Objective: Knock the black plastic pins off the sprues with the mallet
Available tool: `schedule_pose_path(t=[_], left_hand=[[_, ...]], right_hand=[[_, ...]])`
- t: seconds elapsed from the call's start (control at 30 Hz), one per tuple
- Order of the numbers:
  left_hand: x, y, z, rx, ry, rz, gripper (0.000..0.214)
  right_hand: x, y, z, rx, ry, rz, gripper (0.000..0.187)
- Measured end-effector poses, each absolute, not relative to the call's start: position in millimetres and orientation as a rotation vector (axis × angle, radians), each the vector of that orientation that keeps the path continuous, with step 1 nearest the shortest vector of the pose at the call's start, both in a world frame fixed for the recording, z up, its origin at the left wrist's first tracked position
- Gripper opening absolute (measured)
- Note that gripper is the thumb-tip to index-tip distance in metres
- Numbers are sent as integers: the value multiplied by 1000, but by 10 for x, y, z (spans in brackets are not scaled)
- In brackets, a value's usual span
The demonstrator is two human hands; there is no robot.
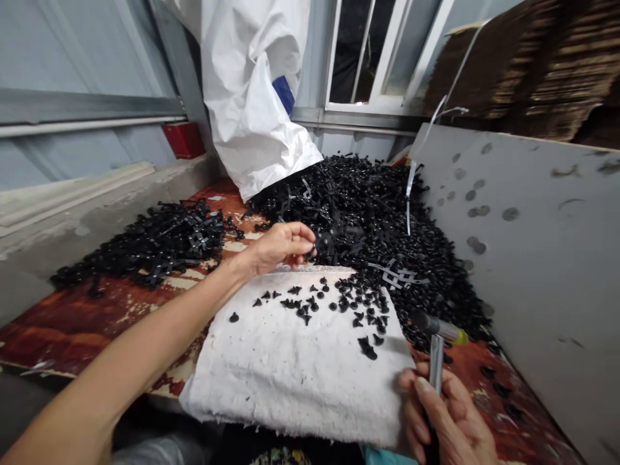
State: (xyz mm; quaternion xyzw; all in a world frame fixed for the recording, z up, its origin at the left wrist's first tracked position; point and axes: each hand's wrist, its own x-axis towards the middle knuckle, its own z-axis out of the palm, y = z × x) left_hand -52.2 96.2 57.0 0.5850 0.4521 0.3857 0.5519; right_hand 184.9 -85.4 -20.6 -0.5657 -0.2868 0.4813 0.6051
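My left hand (pixel 285 247) is closed in a pinch at the near edge of the big heap, with a small black plastic part (pixel 312 252) at its fingertips, blurred and partly lost against the black pile. My right hand (pixel 448 413) is wrapped round the handle of a small hammer (pixel 436 361), which has a metal shaft and a black head with a yellow end. Between the hands lies a white cloth (pixel 290 361) on the table. Loose black plastic pieces (pixel 367 349) with round heads are scattered over its far half.
A large heap of black plastic parts (pixel 349 200) covers the back, and a smaller pile (pixel 159 239) lies at left. A white sack (pixel 256 97) hangs over the heap. A grey board (pixel 533 226) walls the right side, with stacked cardboard (pixel 523 71) above it.
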Motion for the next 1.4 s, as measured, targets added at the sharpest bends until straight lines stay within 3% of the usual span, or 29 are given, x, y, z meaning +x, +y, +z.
schedule_pose_path(t=[0.33,0.43,0.53,0.63,0.93,1.4], left_hand=[[-213,21,499,1811,767,257,8],[-159,-136,380,1677,829,386,10],[-104,-331,190,1307,988,666,38],[-7,-561,13,1082,977,641,54],[229,-819,-95,782,940,668,57],[-27,-466,-6,1160,954,634,39]], right_hand=[[1806,-920,-133,-1200,-907,1252,34],[1731,-1030,-172,-1193,-949,1350,29],[1658,-1126,-256,-1135,-872,1246,31],[1579,-1199,-338,-1109,-792,1153,31],[1521,-1271,-383,-1115,-815,1284,30],[1940,-1378,-426,-1330,-959,1366,37]])
